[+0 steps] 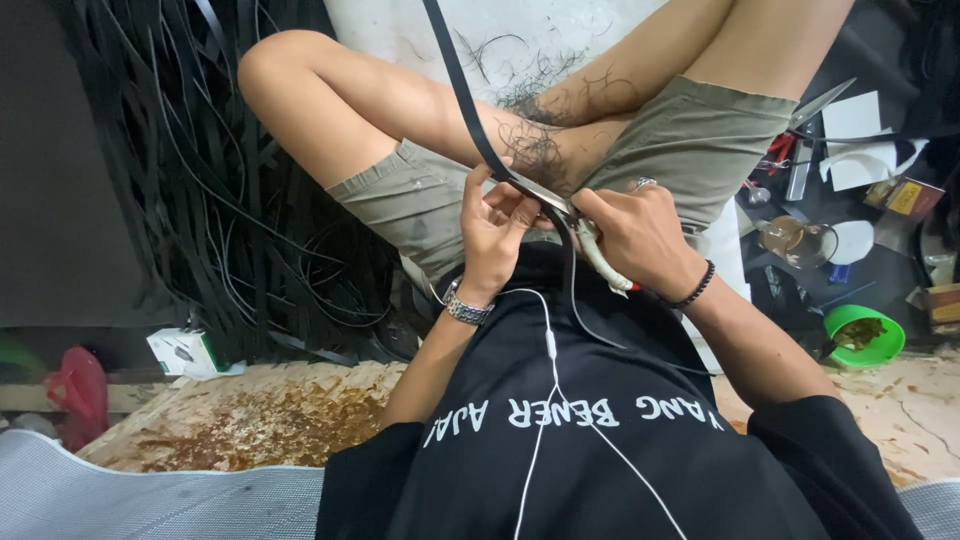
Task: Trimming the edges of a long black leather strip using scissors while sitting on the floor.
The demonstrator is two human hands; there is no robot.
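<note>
A seated person's left hand [497, 222] pinches a long black strip [462, 92] over the lap while the right hand [632, 235] grips white-handled scissors [590, 245] closed on it. A heap of cut strips [215, 150] lies left of the lap, and the uncut length running upward suggests trimming is partway.

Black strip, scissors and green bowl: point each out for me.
black strip [462, 90], head view, on its flat length above the hands.
scissors [605, 265], head view, on the pale handle in the right hand.
green bowl [842, 318], head view, on its rim.

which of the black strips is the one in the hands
The long black strip running down from the top edge to both hands, over the lap; the others lie tangled in a pile beside the knee.
</note>
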